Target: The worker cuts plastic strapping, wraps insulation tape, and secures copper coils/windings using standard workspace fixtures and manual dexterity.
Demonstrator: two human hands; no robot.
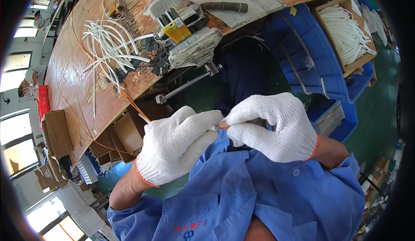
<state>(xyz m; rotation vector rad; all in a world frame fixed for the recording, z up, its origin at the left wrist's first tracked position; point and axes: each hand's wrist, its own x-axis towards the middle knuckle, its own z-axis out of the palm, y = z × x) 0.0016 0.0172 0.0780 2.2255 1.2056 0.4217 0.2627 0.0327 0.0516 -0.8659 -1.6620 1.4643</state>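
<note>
Head view: both hands wore white knit gloves with orange cuff edges and met in front of a blue shirt, below the near edge of the table (60, 83). A short copper-coloured wire (223, 127) sat at the meeting point, bridging the two sets of fingertips. Right hand (276, 126): grip closed to a narrow pinch, thumb below and forefinger above, wire's right end between them. Left hand (177, 139): thumb and forefinger drawn together, wire's left end at their tips; how far it ran inside could not be told. An orange cord (134, 105) crossed the table edge toward the left glove. White tubes (114, 46) lay loosely heaped on the table, left of a yellow-fronted device (177, 32). Off right, a blue bin (281, 38) stood beside a cardboard box (360, 63) of more white lengths.
</note>
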